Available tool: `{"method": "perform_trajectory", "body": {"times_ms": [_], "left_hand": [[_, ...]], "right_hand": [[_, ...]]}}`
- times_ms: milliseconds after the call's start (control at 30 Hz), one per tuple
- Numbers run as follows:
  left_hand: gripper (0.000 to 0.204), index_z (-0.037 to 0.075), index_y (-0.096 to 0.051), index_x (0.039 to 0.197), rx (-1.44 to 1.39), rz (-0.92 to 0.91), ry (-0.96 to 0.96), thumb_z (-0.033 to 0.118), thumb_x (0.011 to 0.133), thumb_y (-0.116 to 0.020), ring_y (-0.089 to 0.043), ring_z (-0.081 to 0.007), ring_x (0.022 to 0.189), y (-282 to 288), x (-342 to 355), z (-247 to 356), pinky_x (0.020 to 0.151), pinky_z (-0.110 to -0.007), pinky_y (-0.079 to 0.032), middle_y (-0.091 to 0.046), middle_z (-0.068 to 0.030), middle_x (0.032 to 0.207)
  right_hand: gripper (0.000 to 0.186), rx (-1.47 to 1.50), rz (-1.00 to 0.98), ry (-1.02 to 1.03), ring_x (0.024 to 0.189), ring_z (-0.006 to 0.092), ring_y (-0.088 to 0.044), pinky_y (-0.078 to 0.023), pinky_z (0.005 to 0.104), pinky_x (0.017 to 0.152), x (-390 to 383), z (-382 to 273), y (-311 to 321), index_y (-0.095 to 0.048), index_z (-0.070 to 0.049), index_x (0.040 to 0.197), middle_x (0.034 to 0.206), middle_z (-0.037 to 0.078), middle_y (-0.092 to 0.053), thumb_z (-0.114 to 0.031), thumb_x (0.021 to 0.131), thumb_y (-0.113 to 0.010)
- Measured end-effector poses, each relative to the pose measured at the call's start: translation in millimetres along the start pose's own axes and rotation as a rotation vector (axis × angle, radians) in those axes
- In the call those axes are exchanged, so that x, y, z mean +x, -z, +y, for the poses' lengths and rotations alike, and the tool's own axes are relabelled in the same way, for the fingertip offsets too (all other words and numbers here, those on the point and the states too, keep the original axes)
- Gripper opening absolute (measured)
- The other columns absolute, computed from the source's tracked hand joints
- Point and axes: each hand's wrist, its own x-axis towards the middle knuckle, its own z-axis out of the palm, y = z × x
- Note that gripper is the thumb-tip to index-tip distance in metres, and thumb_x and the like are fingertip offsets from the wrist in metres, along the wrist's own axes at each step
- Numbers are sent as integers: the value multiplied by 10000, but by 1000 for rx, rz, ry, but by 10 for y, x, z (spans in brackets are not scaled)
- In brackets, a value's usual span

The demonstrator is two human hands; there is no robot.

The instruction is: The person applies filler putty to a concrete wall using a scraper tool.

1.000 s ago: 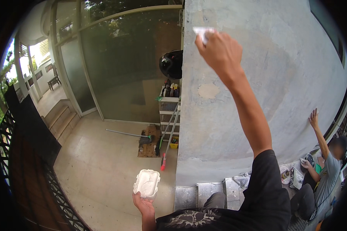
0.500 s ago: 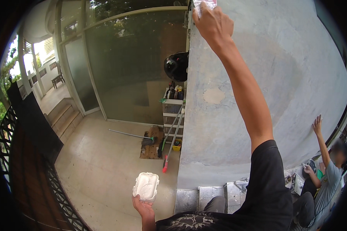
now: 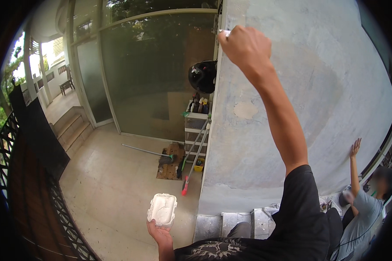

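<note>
I have the left hand (image 3: 160,234) low over the beige floor (image 3: 113,187), supporting a white rectangular tub (image 3: 150,210) from its near end; the thumb lies along the edge and the rest of the fingers go underneath, mostly hidden from me. White paste (image 3: 163,208) fills the tub and smears its rim. My right hand (image 3: 248,45) is raised high, near the left edge of the grey wall (image 3: 292,113), its fingers curled in around a small pale tool (image 3: 225,32). Only the tool's end pokes out past the knuckles, so I cannot tell its full shape or whether it touches the wall. Below that hand I see a cream patch (image 3: 245,110) on the wall. Just left of the wall's edge are a black helmet (image 3: 202,77) and, lower, a white drawer unit (image 3: 196,122) with bottles (image 3: 199,105) on top. A broom (image 3: 164,160) rests with its head on a brown mat (image 3: 167,173). At my far right, a co-worker (image 3: 366,213) in a grey shirt has one hand (image 3: 355,148) raised at the wall.
</note>
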Motion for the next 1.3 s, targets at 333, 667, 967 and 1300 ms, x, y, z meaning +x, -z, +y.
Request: {"method": "perform_trajectory", "body": {"times_ms": [333, 667, 967, 1300], "left_hand": [[670, 83, -400, 1380, -1, 33, -50, 392, 814, -581, -497, -363, 1234, -111, -29, -14, 942, -522, -462, -444, -179, 1376], [618, 102, -406, 1359, -25, -7, 19, 364, 822, -562, -498, -364, 1226, -1, -13, 57, 931, -516, -472, -451, -165, 1359], [698, 89, -381, 1403, 56, -37, 24, 426, 818, -559, -508, -360, 1224, -49, -72, 52, 920, -516, -472, -443, -174, 1387], [581, 104, -385, 1381, -11, -62, 53, 298, 847, -508, -516, -386, 1195, -14, -44, 121, 884, -527, -504, -441, -193, 1357]], "right_hand": [[435, -29, 145, 68, 717, 360, -663, -526, 445, 683, 773, 396, 72, -710, -23, 791, 753, 190, -677, -383, 855, -475], [420, -115, -199, 112, 662, 370, -640, -517, 444, 649, -71, 137, 148, -690, -19, 722, 730, 194, -664, -358, 857, -482], [452, -134, 174, 37, 648, 300, -670, -526, 437, 593, 725, 460, 244, -684, -48, 861, 725, 152, -680, -428, 949, -454], [411, -158, -205, -19, 672, 319, -675, -529, 419, 636, 9, 367, 325, -692, -21, 728, 760, 176, -688, -360, 876, -512]]}}
